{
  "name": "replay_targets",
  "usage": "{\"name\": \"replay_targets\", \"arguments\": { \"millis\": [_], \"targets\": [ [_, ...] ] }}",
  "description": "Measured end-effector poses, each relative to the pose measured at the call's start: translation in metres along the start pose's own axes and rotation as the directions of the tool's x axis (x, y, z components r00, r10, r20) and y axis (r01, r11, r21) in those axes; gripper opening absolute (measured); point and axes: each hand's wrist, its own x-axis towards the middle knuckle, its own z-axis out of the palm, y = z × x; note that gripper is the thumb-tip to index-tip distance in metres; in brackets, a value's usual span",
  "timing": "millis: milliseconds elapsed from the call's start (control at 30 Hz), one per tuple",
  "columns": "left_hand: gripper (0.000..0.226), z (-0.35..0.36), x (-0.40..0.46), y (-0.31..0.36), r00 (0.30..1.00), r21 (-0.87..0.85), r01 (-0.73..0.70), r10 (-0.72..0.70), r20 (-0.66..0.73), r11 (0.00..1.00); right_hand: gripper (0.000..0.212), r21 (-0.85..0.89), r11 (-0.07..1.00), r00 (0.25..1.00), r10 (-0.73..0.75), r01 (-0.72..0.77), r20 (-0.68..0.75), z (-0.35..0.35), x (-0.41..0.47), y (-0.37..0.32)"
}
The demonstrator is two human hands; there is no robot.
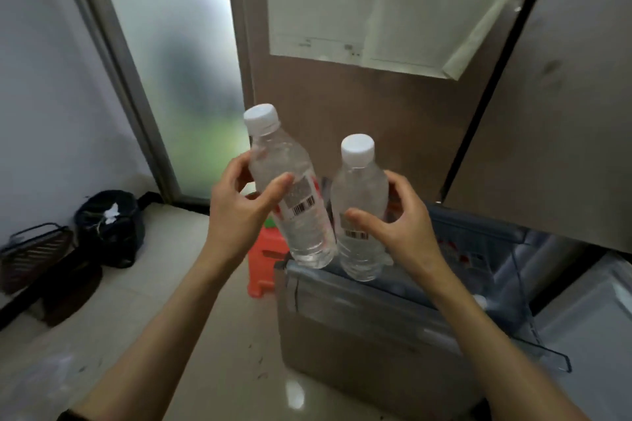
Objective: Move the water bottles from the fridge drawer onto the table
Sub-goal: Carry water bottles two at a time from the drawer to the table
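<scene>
Each hand carries one bottle clear of the open fridge drawer (393, 287), likely to halve the trips. The left hand (239, 212) wraps the tilted left bottle (290, 195) at its label; the right hand (400, 225) clasps the upright right bottle (359, 202). No worktop is visible.

The left bottle (289, 188) is clear plastic with a white cap and a barcode label, tilted with its cap leaning left, gripped around its middle by the left hand (239, 212). The right bottle (359, 212), also clear and white-capped with a barcode, stands nearly upright in the right hand (400, 225). Their lower bodies sit just beside each other between the hands, above the open fridge drawer (427, 290).
</scene>
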Motion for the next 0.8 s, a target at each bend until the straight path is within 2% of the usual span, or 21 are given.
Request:
{"name": "replay_targets", "arguments": {
  "millis": [100,233,400,467,567,700,800],
  "targets": [
    [0.058,-0.062,-0.016,0.004,0.99,-0.01,0.019,-0.02,-0.136,1.0,0.051,0.071,0.997,0.997,-0.03,0.025,0.067,0.054,-0.006,-0.028],
    [0.055,-0.16,-0.061,-0.006,0.972,0.068,0.064,-0.046,-0.232,0.996,0.051,0.151,0.988,0.981,-0.011,-0.019,0.194,0.147,-0.03,-0.052],
    [0.043,-0.278,-0.128,-0.02,0.92,0.143,0.183,-0.119,-0.373,0.973,0.038,0.198,0.978,0.925,-0.01,-0.071,0.379,0.268,-0.064,-0.079],
    [0.05,-0.322,-0.152,-0.019,0.894,0.179,0.219,-0.124,-0.431,0.959,0.03,0.21,0.975,0.888,-0.031,-0.075,0.459,0.315,-0.075,-0.093],
    [0.053,-0.379,-0.182,-0.014,0.837,0.225,0.259,-0.102,-0.538,0.939,0.029,0.24,0.97,0.822,-0.106,-0.038,0.56,0.382,-0.09,-0.119],
    [0.055,-0.448,-0.216,-0.016,0.722,0.228,0.334,-0.092,-0.686,0.915,0.037,0.253,0.967,0.705,-0.188,0.012,0.684,0.463,-0.107,-0.15],
    [0.041,-0.5,-0.235,-0.027,0.643,0.234,0.393,-0.083,-0.762,0.889,0.046,0.251,0.968,0.636,-0.206,0.021,0.744,0.524,-0.117,-0.163]
  ]
}}
